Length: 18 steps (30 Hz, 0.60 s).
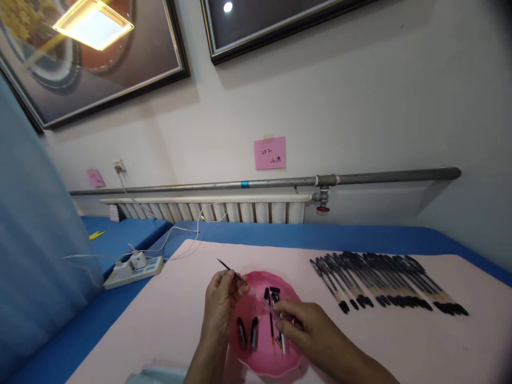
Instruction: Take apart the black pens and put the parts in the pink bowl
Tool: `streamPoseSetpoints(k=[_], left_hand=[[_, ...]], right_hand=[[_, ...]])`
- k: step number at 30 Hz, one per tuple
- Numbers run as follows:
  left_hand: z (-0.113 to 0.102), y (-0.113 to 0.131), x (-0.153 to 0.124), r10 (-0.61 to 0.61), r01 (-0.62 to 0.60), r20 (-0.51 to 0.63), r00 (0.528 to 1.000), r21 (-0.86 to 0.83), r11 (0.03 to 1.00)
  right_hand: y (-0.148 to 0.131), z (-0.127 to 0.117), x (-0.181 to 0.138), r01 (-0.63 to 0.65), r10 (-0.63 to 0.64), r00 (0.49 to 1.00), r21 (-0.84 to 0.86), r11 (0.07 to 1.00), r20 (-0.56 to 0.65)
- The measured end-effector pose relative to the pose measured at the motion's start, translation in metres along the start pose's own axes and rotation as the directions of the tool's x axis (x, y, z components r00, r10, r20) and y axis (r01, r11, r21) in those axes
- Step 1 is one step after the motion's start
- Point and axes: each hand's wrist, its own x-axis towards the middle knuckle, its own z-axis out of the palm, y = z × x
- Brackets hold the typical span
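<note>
Left hand (221, 301) pinches a thin refill (229, 268); right hand (300, 320) grips a clear barrel (269, 305) over the pink bowl (260, 367); joining them needs fine alignment.

- A white wall (360, 106) fills the back, with two dark-framed pictures (100, 64) hung high.
- The left picture's glass reflects a square ceiling lamp (93, 24).
- A pink note (270, 152) is stuck above a grey pipe (280, 183).
- A white radiator (216, 210) sits under the pipe.
- A blue cloth (320, 232) covers the table, with a pale pink mat (180, 320) on top.
- A white power strip (134, 269) lies at the left.
</note>
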Motion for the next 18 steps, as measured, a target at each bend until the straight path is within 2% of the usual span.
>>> streamPoseSetpoints(k=[6, 18], left_hand=[[0.0001, -0.0011, -0.0010, -0.035, 0.036, 0.027, 0.999, -0.042, 0.998], [-0.0009, -0.0012, -0.0004, -0.023, 0.022, 0.035, 0.999, 0.025, 0.999]], right_hand=[[0.0012, 0.0003, -0.0004, 0.026, -0.028, 0.999, -0.065, 0.998, -0.025], [0.0030, 0.0014, 0.0005, 0.010, -0.010, 1.000, -0.018, 1.000, -0.001]])
